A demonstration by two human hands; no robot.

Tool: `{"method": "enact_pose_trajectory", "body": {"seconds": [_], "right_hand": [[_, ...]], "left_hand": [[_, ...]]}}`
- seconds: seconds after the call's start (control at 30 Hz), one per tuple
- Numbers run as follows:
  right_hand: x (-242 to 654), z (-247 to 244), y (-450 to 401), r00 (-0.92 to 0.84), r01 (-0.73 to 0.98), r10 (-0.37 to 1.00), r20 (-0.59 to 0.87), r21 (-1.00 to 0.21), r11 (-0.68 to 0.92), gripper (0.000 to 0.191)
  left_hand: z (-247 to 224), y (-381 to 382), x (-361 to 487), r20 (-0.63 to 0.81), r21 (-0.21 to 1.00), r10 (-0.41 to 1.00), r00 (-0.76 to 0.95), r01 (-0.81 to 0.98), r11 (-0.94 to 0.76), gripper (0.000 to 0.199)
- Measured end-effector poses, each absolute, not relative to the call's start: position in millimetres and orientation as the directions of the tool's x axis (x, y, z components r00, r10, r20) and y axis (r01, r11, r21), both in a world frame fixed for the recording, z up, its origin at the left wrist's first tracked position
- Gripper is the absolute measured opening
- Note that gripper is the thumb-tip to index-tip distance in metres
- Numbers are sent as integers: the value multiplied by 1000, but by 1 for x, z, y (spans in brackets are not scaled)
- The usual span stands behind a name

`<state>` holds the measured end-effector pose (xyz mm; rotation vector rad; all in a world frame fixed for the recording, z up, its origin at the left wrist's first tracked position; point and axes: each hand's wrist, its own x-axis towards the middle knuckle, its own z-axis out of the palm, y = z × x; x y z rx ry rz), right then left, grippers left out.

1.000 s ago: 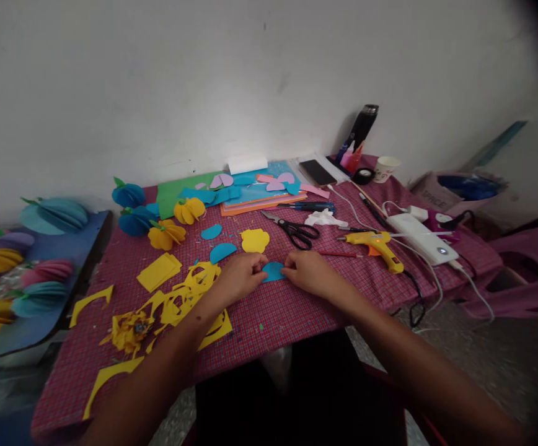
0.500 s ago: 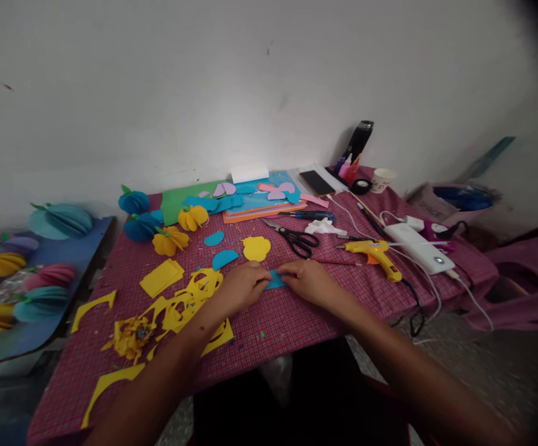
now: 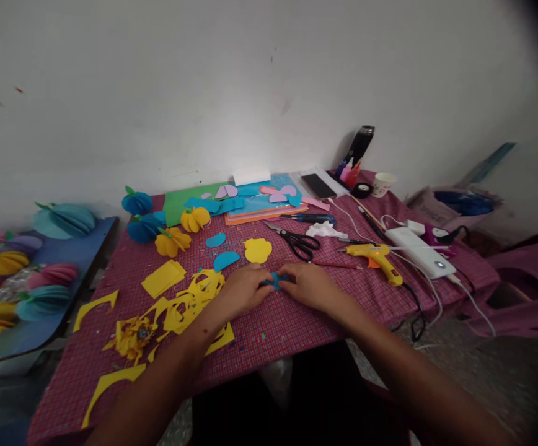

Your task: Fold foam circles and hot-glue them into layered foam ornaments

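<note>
A small piece of blue paper point(image 3: 276, 281) sits between my two hands, low over the checked tablecloth. My left hand point(image 3: 249, 285) pinches its left end, and my right hand point(image 3: 307, 285) pinches the right end. The fingers hide part of the paper, which looks bent or folded. Just beyond my left hand lie two blue paper half-rounds point(image 3: 225, 261). Yellow rounded paper cut-outs point(image 3: 258, 250) lie behind the hands. Black-handled scissors point(image 3: 299, 241) rest farther back, and a red pencil point(image 3: 338, 265) lies beyond my right hand.
Yellow paper scraps point(image 3: 180, 310) spread at the left, near yellow sheets point(image 3: 163, 279). Yellow and blue paper pumpkins point(image 3: 173, 241) stand behind. A yellow glue gun point(image 3: 375, 257), a white power strip point(image 3: 420, 251) and cables occupy the right. A phone point(image 3: 318, 185) and paper cup point(image 3: 382, 184) are at the back.
The blue paper between my hands looks more bent, with less of its flat face showing. Both hands stay in nearly the same place. The view has shifted slightly.
</note>
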<state>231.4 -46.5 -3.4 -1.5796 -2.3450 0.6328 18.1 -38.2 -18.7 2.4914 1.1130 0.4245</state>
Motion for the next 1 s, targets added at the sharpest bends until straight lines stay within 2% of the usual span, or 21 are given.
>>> {"method": "enact_pose_trajectory", "body": {"seconds": [0.37,0.57,1.0], "right_hand": [[231,-6,-46,-393,818,919,-34,-469,333,25],[233,-5,-44,-391,804,919,-51,-504,314,22],[241,-5,-41,-449,785,891,-65,-505,359,31]], "left_hand": [[-21,-34,17,111,486,756,645,628,-608,18],[-24,-33,15,121,491,749,652,616,-616,19],[-23,-32,9,111,487,711,694,586,-648,24]]}}
